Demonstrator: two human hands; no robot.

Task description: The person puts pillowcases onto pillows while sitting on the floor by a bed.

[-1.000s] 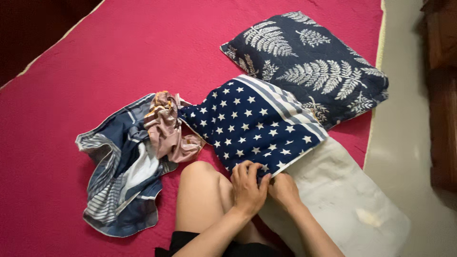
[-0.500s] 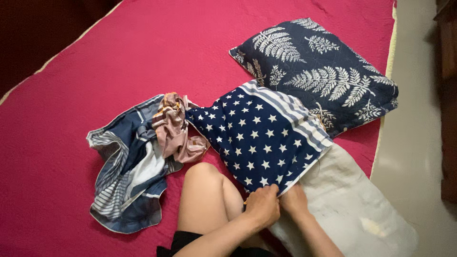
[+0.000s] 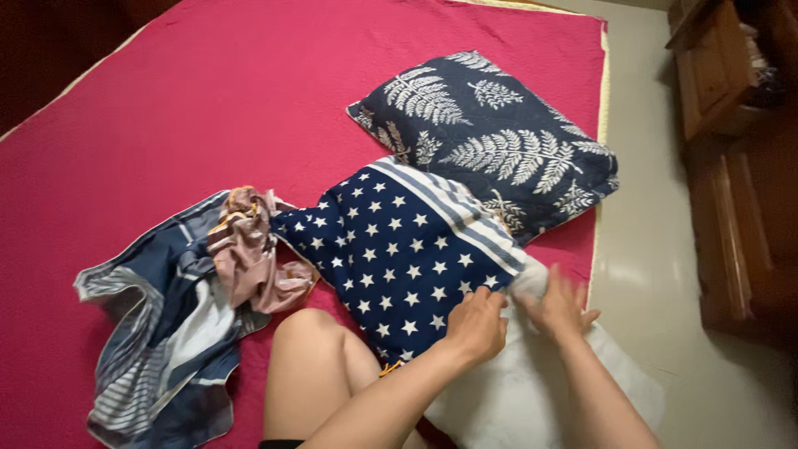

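Gripping the open hem of the star cover (image 3: 399,258), the left hand (image 3: 478,324) has its fingers curled and pinched on the fabric edge. The right hand (image 3: 559,303) lies just beside it, fingers spread and flat on the white pillow (image 3: 532,391), at the point where the pillow enters the cover. That hand is blurred, so I cannot tell whether any fingertip also catches the hem.

The pillow is partly inside the cover: its far end is hidden under the navy, star-printed cloth, and its near end lies bare across the edge of the bed (image 3: 166,100), overhanging toward the floor (image 3: 648,249). The cover has a band of pale stripes near its opening. Its closed end points toward the middle of the bed.

The person's bare knee (image 3: 312,357) rests on the bed, touching the lower edge of the cover, left of the left forearm.

Beyond the cover, a fern pillow (image 3: 490,141), navy with white leaves, lies flat on the bed, its near corner touching or just under the striped band.

Left of the knee lies a crumpled pink cloth (image 3: 249,258), touching the closed end of the cover. It rests on a rumpled striped cloth (image 3: 158,333) in blue and white.

The bed carries a magenta quilted spread. A wooden cabinet (image 3: 731,166) stands on the floor, well apart from the bed.
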